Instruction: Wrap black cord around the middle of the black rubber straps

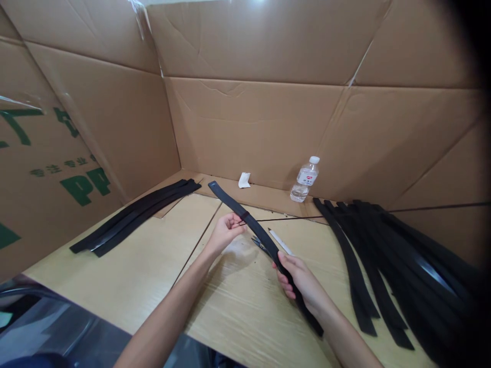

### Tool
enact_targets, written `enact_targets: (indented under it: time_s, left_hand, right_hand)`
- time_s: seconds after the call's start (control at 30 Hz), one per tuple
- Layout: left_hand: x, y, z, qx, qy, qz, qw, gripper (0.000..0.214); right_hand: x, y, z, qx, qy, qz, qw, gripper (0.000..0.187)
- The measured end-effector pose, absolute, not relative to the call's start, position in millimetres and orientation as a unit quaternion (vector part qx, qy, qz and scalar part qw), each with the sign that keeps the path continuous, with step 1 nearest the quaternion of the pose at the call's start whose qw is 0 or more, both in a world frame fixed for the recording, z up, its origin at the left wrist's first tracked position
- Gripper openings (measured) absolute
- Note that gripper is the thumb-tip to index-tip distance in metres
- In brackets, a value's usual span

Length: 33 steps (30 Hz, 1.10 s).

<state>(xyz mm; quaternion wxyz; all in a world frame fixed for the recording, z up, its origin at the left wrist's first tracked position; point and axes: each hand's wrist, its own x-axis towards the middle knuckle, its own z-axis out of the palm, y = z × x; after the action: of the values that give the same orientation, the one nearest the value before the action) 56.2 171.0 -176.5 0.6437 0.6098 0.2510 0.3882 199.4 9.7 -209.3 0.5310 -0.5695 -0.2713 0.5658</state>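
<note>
A long black strip [263, 236] slants across the middle of the table, held up above the surface. My right hand [297, 278] is wrapped round its lower part, with the lower end jutting out past the wrist. My left hand [226, 232] is closed in a pinch beside the strip's upper half, on a thin black cord [293, 219]. This cord crosses at the strip, where a dark band shows, and runs off to the right. Partly behind the strip lie small snips [258, 244], and a white pen [279, 241] rests just right of them.
Several black strips [141, 212] lie on the left, and a larger pile of black strips [387, 255] covers the right. A water bottle [305, 179] and a white paper scrap [244, 180] stand by the back cardboard wall [249, 128]. Cardboard also encloses the left side.
</note>
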Motion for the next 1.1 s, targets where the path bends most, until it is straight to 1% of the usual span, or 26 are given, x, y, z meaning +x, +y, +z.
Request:
enact_targets:
  time_s: [0.1, 0.17, 0.27, 0.33, 0.4, 0.47, 0.57, 0.63, 0.7, 0.77, 0.83, 0.9, 0.93, 1.0, 1.1]
  left_hand:
    - [57, 167, -177, 0.584, 0.254, 0.388, 0.666, 0.040]
    - [58, 166, -179, 0.564, 0.257, 0.389, 0.681, 0.040]
    - [60, 165, -183, 0.534, 0.254, 0.387, 0.707, 0.041]
    - [60, 164, -184, 0.517, 0.242, 0.385, 0.725, 0.042]
    - [61, 164, -184, 0.504, 0.227, 0.383, 0.740, 0.047]
    - [61, 164, -183, 0.499, 0.215, 0.382, 0.748, 0.052]
    - [61, 164, -184, 0.499, 0.201, 0.385, 0.750, 0.054]
    - [61, 165, -185, 0.500, 0.188, 0.386, 0.752, 0.053]
    - [60, 167, -186, 0.502, 0.173, 0.385, 0.755, 0.049]
    - [59, 170, -187, 0.503, 0.160, 0.382, 0.758, 0.042]
    - [59, 173, -188, 0.503, 0.151, 0.378, 0.762, 0.042]
    - [58, 177, -190, 0.518, 0.138, 0.376, 0.756, 0.045]
    - [57, 179, -191, 0.534, 0.134, 0.376, 0.745, 0.045]
    - [57, 181, -194, 0.579, 0.144, 0.380, 0.706, 0.044]
    - [56, 183, -196, 0.632, 0.190, 0.394, 0.640, 0.047]
  right_hand:
    - [200, 12, -216, -0.625, -0.324, 0.493, 0.511, 0.075]
    - [201, 13, -220, -0.669, -0.373, 0.411, 0.494, 0.073]
    - [202, 12, -223, -0.724, -0.456, 0.241, 0.457, 0.058]
    - [201, 9, -224, -0.753, -0.495, 0.132, 0.414, 0.048]
    - [200, 6, -223, -0.771, -0.519, 0.038, 0.368, 0.042]
    - [198, 3, -222, -0.770, -0.542, -0.045, 0.333, 0.039]
    - [197, 0, -220, -0.750, -0.570, -0.131, 0.309, 0.034]
    - [199, -2, -218, -0.735, -0.581, -0.153, 0.313, 0.033]
    - [203, -3, -215, -0.721, -0.590, -0.131, 0.340, 0.032]
    - [209, -3, -213, -0.707, -0.592, -0.061, 0.383, 0.031]
    - [214, -3, -211, -0.690, -0.592, 0.030, 0.415, 0.035]
    - [218, -3, -210, -0.671, -0.602, 0.093, 0.422, 0.040]
    - [220, -3, -210, -0.666, -0.606, 0.106, 0.422, 0.042]
    - [222, -3, -210, -0.665, -0.607, 0.100, 0.424, 0.042]
    - [222, -4, -211, -0.676, -0.591, 0.055, 0.436, 0.038]
